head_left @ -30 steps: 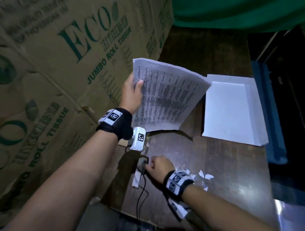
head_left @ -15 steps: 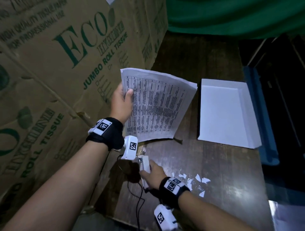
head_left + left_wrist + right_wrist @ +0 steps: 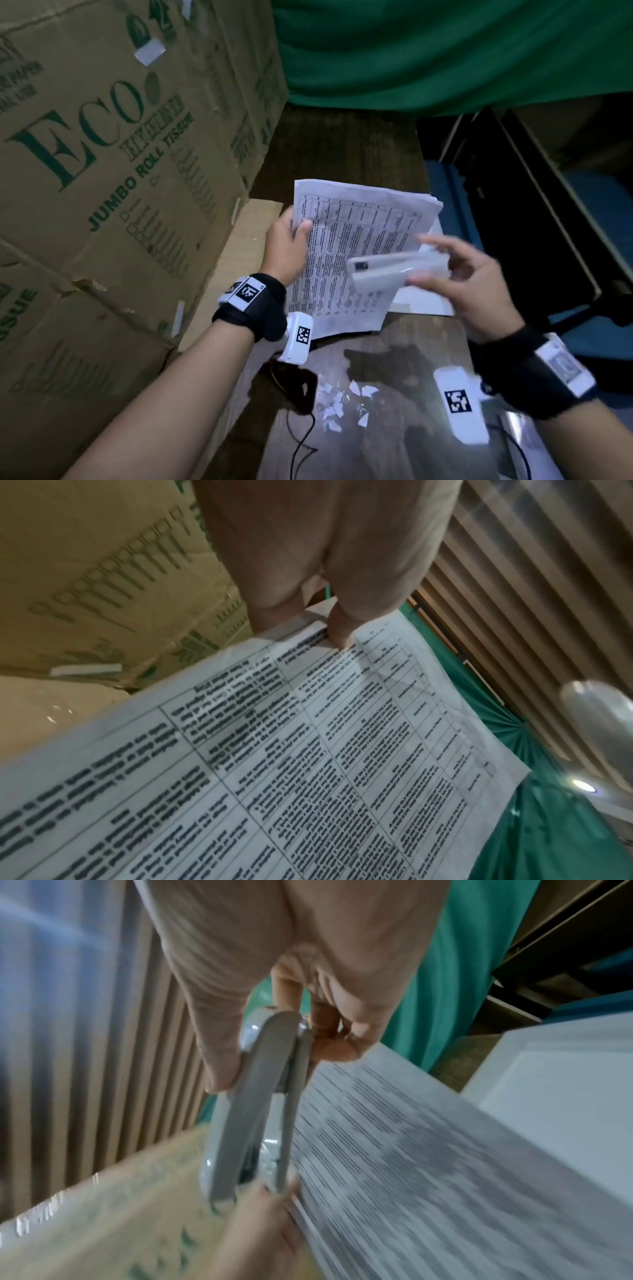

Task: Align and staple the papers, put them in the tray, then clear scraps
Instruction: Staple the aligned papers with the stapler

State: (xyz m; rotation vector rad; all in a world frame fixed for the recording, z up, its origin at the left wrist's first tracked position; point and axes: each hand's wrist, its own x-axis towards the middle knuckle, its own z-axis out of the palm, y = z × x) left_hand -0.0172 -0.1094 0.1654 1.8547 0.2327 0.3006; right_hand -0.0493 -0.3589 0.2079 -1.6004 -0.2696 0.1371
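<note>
Our left hand (image 3: 286, 248) pinches the papers (image 3: 356, 253) at their near-left edge, thumb on top, holding the stack above the table (image 3: 404, 442). Our right hand (image 3: 479, 284) grips the stapler (image 3: 397, 274), fingers curled around it, over the printed face. We judge stapling not yet done. The tray (image 3: 424, 303), largely hidden behind the stack, and the scraps (image 3: 342, 401) on the table remain for later. The right wrist view alone shows the stapler's (image 3: 253, 1110) mouth just beside the paper edge.
</note>
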